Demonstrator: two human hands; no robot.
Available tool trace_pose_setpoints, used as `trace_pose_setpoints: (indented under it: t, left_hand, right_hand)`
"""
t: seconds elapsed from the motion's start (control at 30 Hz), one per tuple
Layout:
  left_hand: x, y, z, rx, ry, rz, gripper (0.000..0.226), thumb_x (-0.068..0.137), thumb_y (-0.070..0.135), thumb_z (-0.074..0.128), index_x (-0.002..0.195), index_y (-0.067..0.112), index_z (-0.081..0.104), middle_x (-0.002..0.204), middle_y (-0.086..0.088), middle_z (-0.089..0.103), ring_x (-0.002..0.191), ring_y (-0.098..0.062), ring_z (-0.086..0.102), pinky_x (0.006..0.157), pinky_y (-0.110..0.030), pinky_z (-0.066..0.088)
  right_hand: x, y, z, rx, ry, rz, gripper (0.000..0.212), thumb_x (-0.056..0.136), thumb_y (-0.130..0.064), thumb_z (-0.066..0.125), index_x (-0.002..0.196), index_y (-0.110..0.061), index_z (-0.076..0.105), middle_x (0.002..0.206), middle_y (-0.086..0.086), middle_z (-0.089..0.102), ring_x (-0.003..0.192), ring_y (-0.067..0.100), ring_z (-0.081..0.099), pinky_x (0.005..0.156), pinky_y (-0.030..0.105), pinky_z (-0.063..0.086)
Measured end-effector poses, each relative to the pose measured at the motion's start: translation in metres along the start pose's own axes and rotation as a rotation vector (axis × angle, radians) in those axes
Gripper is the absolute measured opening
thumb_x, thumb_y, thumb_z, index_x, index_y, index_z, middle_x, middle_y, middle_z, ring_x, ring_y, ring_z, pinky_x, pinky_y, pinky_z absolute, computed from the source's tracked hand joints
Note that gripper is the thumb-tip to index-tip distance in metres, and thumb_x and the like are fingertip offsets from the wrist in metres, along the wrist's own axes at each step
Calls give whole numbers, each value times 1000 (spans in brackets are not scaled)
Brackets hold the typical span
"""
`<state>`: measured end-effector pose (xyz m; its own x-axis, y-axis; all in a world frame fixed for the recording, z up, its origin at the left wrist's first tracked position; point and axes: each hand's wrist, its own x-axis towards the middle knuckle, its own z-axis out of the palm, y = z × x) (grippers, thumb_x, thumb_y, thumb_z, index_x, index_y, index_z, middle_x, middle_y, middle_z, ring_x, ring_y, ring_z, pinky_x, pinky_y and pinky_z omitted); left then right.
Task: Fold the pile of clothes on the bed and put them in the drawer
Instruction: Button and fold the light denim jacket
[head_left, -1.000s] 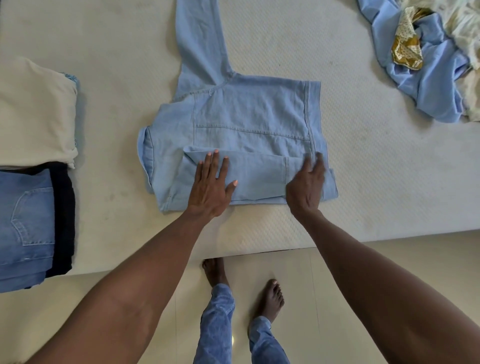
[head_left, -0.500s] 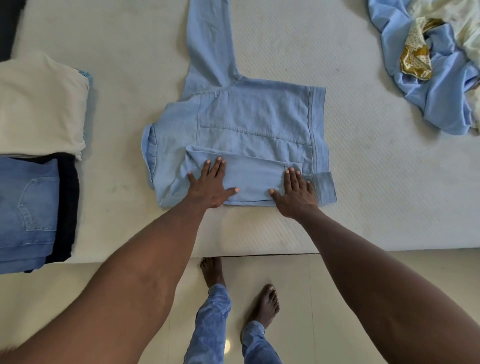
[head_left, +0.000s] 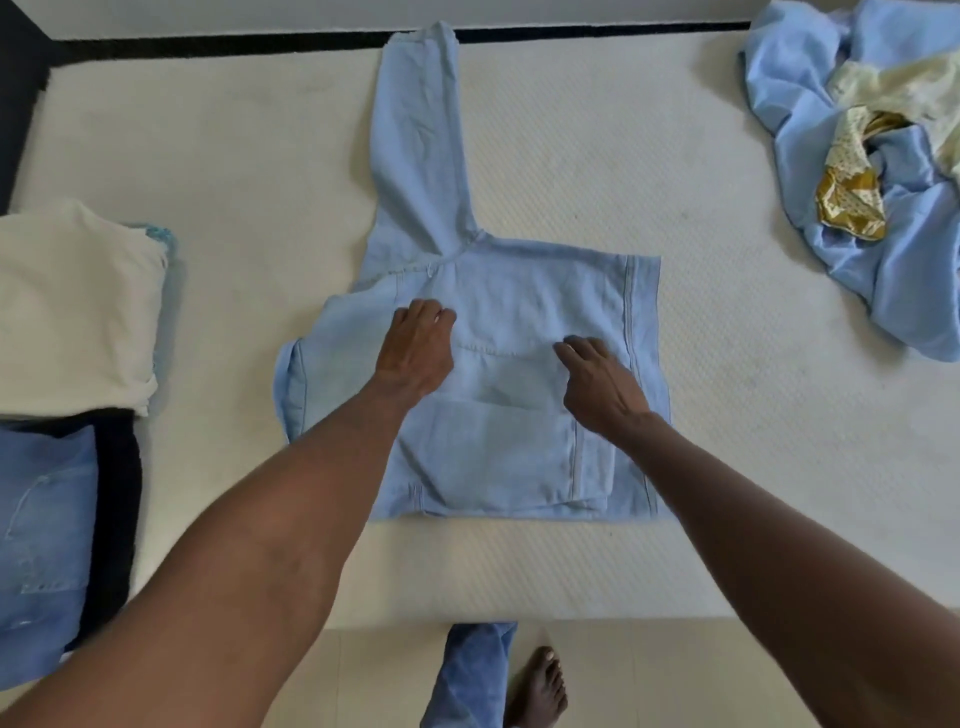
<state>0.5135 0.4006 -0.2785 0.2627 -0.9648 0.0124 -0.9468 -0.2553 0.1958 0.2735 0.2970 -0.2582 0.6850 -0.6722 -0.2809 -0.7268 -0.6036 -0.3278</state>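
Two bare forearms are reaching from the near edge of the cream quilted mattress (head_left: 597, 171) onto a pale blue denim garment (head_left: 524, 457) lying flat at its middle. Nearest the person, the garment's folded sleeve panel is lying across its lower part. Just beyond that fold, the right hand (head_left: 597, 384) is resting on the denim with fingers loosely extended, gripping nothing. Level with it, the left hand (head_left: 418, 345) is pressing the cloth, its fingers curling under; whether they are pinching fabric cannot be told. Beyond both hands, one long sleeve is stretching toward the mattress's far edge. Left of the garment, folded blue jeans (head_left: 44, 551) and a folded cream cloth (head_left: 72, 306) are lying together. Far right, a crumpled heap of blue and gold-patterned clothes (head_left: 862, 171) is waiting.
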Motion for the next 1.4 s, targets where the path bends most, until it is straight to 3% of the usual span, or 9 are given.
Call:
trace_pose_setpoints:
  t: [0.2, 0.27, 0.43, 0.53, 0.7, 0.8, 0.93, 1.17, 1.4]
  left_hand:
    - [105, -24, 11, -26, 55, 103, 24, 76, -12, 56, 95, -1, 65, 91, -18, 63, 89, -38, 61, 83, -45, 46]
    - [131, -32, 15, -13, 70, 188, 32, 74, -11, 59, 104, -1, 64, 98, -18, 64, 97, -38, 60, 88, -45, 47]
    - [179, -38, 8, 92, -240, 336, 49, 80, -5, 57, 130, -2, 56, 132, -19, 57, 136, -36, 40, 120, -44, 11]
    - [193, -35, -4, 220, -407, 322, 35, 89, 2, 50, 122, 1, 62, 122, -16, 61, 124, -30, 50, 122, -37, 3]
    - [192, -38, -16, 330, -345, 350, 23, 92, 7, 49, 105, 2, 67, 105, -17, 66, 106, -30, 60, 122, -35, 8]
    - [169, -39, -34, 266, -248, 382, 16, 89, 3, 53, 94, -3, 67, 93, -23, 68, 91, -38, 63, 112, -40, 28]
    - [106, -21, -66, 220, -186, 311, 9, 88, 4, 58, 88, 0, 66, 86, -20, 66, 77, -37, 62, 64, -36, 36]
    - [-26, 18, -64, 283, -104, 327, 26, 54, -2, 80, 63, 10, 58, 58, -10, 56, 41, -28, 53, 41, -26, 39]
    - [-110, 44, -26, 277, -154, 258, 32, 46, -5, 81, 60, 11, 57, 56, -7, 53, 45, -25, 54, 38, -24, 38]
  right_hand:
    - [77, 51, -29, 197, 161, 444, 38, 84, 4, 43, 111, -7, 68, 115, 15, 68, 97, 35, 63, 75, 37, 49]
    - [96, 52, -39, 74, 207, 386, 33, 79, 9, 43, 99, -1, 67, 102, 17, 66, 94, 34, 59, 71, 35, 43]
    - [131, 76, -52, -253, 148, 178, 53, 75, 7, 53, 128, 3, 52, 133, 18, 51, 126, 36, 41, 103, 45, 26]
    - [135, 92, -56, -319, 80, 194, 33, 76, 4, 54, 108, 2, 62, 126, 18, 55, 125, 34, 42, 106, 45, 19]
    - [120, 94, -68, -322, 152, 169, 13, 77, 6, 51, 78, -7, 51, 87, 16, 62, 95, 37, 55, 99, 43, 24]
    - [101, 89, -73, -280, 221, 118, 13, 78, 9, 49, 81, -4, 52, 80, 17, 60, 83, 38, 57, 92, 43, 32]
    - [56, 77, -75, -258, 268, 35, 15, 82, 6, 50, 93, 0, 59, 86, 20, 62, 79, 38, 58, 83, 44, 40]
    - [-41, 69, -47, -292, 192, -123, 25, 77, 6, 66, 101, 1, 63, 87, 22, 61, 76, 36, 59, 75, 43, 47]
    - [-95, 71, 4, -308, 8, -166, 16, 85, -3, 65, 101, -5, 60, 88, 14, 56, 77, 31, 55, 72, 38, 43]
